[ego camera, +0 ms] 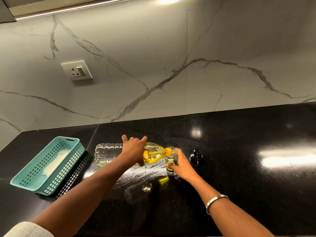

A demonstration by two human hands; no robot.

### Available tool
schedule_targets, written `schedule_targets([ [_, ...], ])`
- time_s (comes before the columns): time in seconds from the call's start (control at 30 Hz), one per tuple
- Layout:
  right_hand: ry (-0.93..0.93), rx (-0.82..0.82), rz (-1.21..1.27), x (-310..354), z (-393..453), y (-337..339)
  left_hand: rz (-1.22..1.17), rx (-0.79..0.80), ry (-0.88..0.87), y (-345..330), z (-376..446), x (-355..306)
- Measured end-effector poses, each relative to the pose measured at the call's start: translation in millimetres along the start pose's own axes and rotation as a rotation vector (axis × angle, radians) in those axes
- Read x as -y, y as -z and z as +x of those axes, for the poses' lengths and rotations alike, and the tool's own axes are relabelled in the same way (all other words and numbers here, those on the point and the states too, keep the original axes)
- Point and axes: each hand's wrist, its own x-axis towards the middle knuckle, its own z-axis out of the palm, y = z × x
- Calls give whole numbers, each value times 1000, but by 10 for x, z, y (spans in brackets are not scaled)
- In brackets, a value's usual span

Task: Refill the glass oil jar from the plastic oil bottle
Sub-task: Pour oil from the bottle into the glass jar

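A clear plastic oil bottle is tipped on its side above the black counter, with yellow oil pooled at its neck end. My left hand grips the bottle around its middle. Its yellow neck reaches into the mouth of a small glass jar that stands upright on the counter. My right hand holds the jar around its side. A little oil shows at the jar's bottom.
A black round lid sits on the counter just right of the jar. A teal perforated basket with a white cloth inside lies at the left. A marble wall with a power socket rises behind the counter.
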Motion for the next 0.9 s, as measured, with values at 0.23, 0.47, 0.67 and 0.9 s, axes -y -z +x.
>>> schedule_targets([
  [0.23, -4, -1, -10, 6, 2, -9, 11, 1, -1, 6, 15, 0],
  [0.47, -3, 3, -19, -1, 5, -11, 27, 2, -1, 25, 17, -2],
  [0.67, 3, -2, -13, 13, -2, -13, 39, 0, -6, 48, 24, -8],
  [0.9, -14, 7, -22, 14, 9, -11, 46, -5, -8, 64, 19, -14],
])
